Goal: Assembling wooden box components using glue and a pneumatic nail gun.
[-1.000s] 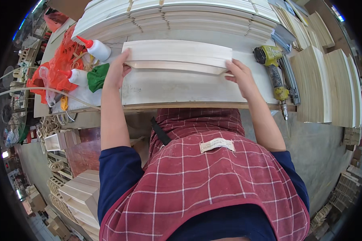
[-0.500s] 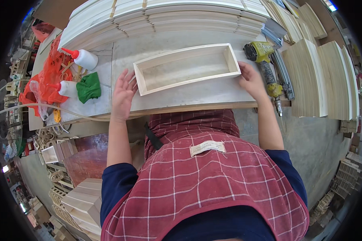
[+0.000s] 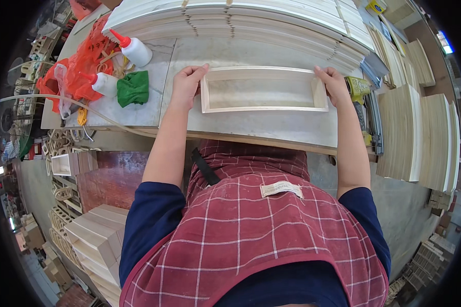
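Seen from the head camera, a worker's left hand (image 3: 188,84) and right hand (image 3: 334,84) grip the short ends of a pale wooden box frame (image 3: 264,108), thumbs at the far corners, above the smooth, marbled table (image 3: 241,125) near its front edge. Whether the frame rests on the surface or hangs just over it cannot be told. Even, light pressure at both ends would likely best keep the thin, straight-sided rectangle square, its long side parallel to the table's front edge. Toward the back edge, bundled wood strips (image 3: 230,25) lie in ridged layers; toward the left edge sit a crumpled green cloth (image 3: 133,88) and a glossy red plastic bag (image 3: 89,71); by the right edge, a green power tool (image 3: 357,88) is partly hidden.
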`<control>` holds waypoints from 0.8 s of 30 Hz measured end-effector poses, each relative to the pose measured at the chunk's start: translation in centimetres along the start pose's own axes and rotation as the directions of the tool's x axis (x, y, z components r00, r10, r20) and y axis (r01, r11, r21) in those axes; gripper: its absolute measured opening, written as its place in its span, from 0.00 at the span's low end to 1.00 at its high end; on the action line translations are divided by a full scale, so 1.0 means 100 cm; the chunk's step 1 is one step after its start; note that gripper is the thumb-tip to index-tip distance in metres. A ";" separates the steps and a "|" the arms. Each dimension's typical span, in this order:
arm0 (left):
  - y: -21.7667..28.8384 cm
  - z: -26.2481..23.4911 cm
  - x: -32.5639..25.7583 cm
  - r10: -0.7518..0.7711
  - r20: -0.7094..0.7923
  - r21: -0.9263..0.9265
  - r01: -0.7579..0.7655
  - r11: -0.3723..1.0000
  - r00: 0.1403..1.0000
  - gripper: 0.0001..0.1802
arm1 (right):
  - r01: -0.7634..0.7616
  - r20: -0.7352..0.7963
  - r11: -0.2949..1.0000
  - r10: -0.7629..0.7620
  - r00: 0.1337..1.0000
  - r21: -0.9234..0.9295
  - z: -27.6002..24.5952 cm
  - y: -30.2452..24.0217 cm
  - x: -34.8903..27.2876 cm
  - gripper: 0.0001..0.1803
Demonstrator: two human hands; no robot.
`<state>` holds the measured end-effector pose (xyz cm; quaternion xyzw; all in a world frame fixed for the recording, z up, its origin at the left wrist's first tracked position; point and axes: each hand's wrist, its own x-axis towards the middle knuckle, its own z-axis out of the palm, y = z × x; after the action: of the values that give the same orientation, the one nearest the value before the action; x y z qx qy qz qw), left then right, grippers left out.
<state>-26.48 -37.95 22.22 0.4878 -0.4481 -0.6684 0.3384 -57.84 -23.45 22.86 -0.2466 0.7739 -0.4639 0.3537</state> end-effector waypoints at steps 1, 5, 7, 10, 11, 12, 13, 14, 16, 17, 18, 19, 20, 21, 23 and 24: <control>0.000 -0.003 0.001 -0.003 -0.003 -0.001 0.003 1.000 1.000 0.11 | -0.002 0.003 1.000 0.002 1.000 -0.003 -0.002 0.003 0.003 0.16; -0.002 -0.006 0.007 0.024 0.054 0.005 -0.024 1.000 0.998 0.09 | -0.034 0.199 0.994 0.013 0.980 0.100 -0.015 0.007 0.012 0.11; -0.003 -0.003 0.010 0.059 0.071 -0.022 -0.058 0.998 0.996 0.09 | -0.030 0.220 0.993 0.005 0.976 0.111 -0.020 0.005 0.012 0.10; -0.005 -0.005 0.005 0.064 0.013 -0.014 -0.063 0.998 0.998 0.10 | -0.106 0.216 0.974 0.062 0.975 0.200 -0.018 0.001 0.003 0.06; -0.004 -0.006 0.001 0.057 0.018 -0.017 -0.057 0.998 0.998 0.10 | -0.094 0.187 0.974 0.055 0.981 0.204 -0.023 0.000 -0.001 0.06; -0.005 -0.011 -0.002 0.074 0.019 -0.041 -0.073 0.996 0.997 0.11 | -0.092 0.225 0.967 0.038 0.974 0.237 -0.026 0.000 -0.005 0.06; -0.006 -0.012 -0.007 0.087 0.017 -0.066 -0.086 0.994 0.996 0.13 | -0.094 0.266 0.959 0.021 0.964 0.267 -0.030 0.003 -0.008 0.07; -0.007 -0.012 -0.014 0.091 0.035 -0.069 -0.089 0.994 0.995 0.13 | -0.081 0.272 0.958 0.003 0.962 0.276 -0.038 0.013 -0.008 0.09; -0.006 -0.018 -0.039 0.072 -0.094 -0.123 -0.083 0.989 0.993 0.13 | -0.055 0.228 0.962 -0.008 0.974 0.269 -0.045 0.018 -0.026 0.09; -0.009 -0.022 -0.048 0.067 -0.098 -0.124 -0.079 0.989 0.993 0.13 | -0.034 0.192 0.965 -0.017 0.981 0.262 -0.046 0.021 -0.037 0.09; -0.012 -0.027 -0.059 0.065 -0.049 -0.070 -0.068 0.995 0.997 0.11 | -0.021 0.181 0.968 -0.026 0.983 0.250 -0.047 0.019 -0.052 0.08; -0.015 -0.028 -0.064 0.058 0.006 -0.013 -0.058 0.998 0.998 0.11 | -0.028 0.179 0.968 -0.018 0.984 0.249 -0.047 0.021 -0.061 0.08; -0.015 -0.027 -0.068 0.050 0.007 -0.012 -0.050 0.999 0.999 0.11 | -0.043 0.170 0.969 0.001 0.985 0.243 -0.046 0.024 -0.070 0.08; -0.015 -0.023 -0.074 0.016 0.072 0.043 -0.020 0.999 0.997 0.10 | -0.058 0.161 0.970 0.020 0.987 0.236 -0.046 0.026 -0.076 0.08; -0.021 -0.020 -0.078 -0.028 0.134 0.100 0.014 0.995 0.991 0.09 | -0.073 0.157 0.961 0.032 0.987 0.265 -0.040 0.030 -0.080 0.09; -0.026 -0.020 -0.075 0.004 0.144 0.075 -0.015 0.997 0.990 0.09 | -0.064 0.162 0.964 0.022 0.987 0.259 -0.037 0.031 -0.078 0.11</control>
<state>-22.36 -30.92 22.21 0.4488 -0.4988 -0.6825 0.2896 -56.02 -14.52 23.74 -0.2165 0.6802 -0.5338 0.4534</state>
